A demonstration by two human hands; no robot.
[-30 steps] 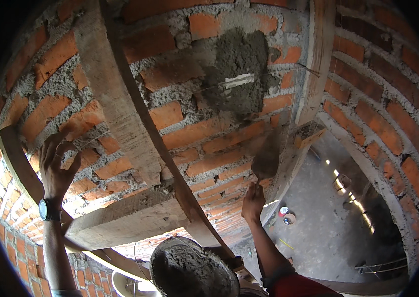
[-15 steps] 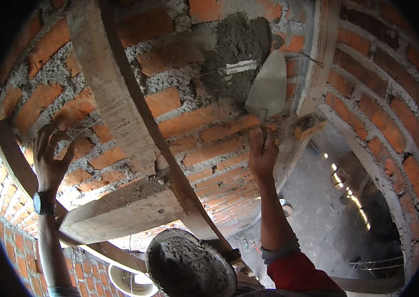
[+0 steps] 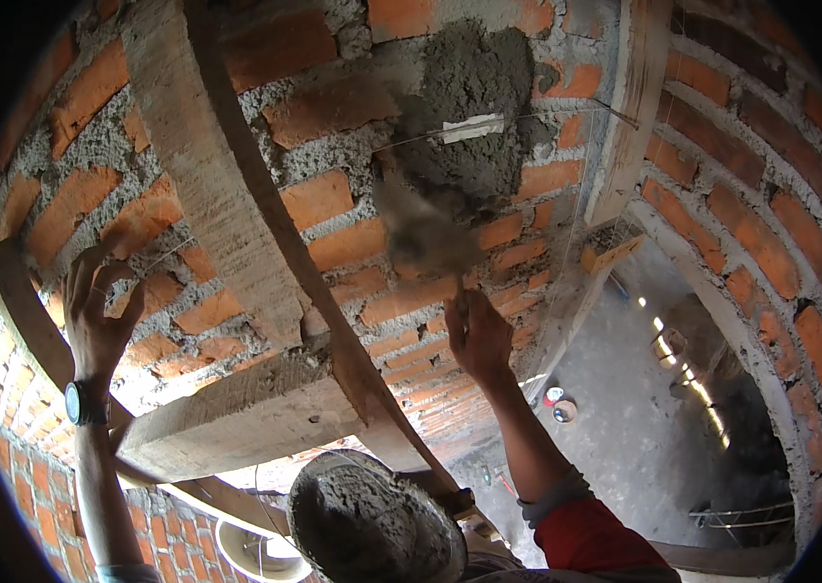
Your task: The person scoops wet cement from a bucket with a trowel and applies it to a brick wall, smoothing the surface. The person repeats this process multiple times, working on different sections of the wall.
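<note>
My right hand [image 3: 482, 335] is closed around the handle of a trowel [image 3: 427, 228], whose blade is smeared by motion over the brick wall [image 3: 348, 243]. Just above the blade, a patch of wet grey mortar [image 3: 474, 73] covers part of the bricks, with a small white strip [image 3: 474, 128] on it. A thin string [image 3: 557, 115] runs across that patch. On the left, my left hand [image 3: 100, 306] is raised against the brickwork with its fingers apart and nothing visible in them; whether the fingertips press on the wall I cannot tell. A watch [image 3: 87, 401] is on that wrist.
A bucket of mortar [image 3: 372, 520] stands at the lower middle. Between my arms are a long wooden plank [image 3: 207, 165] and a thick wooden beam [image 3: 245, 413]. An upright board [image 3: 629, 107] edges the wall at right. Far below lies a grey floor [image 3: 615, 389] with small containers [image 3: 563, 411].
My right hand and the trowel have moved left and down from the right edge of the mortar patch, uncovering more of it. My left hand has stayed in place.
</note>
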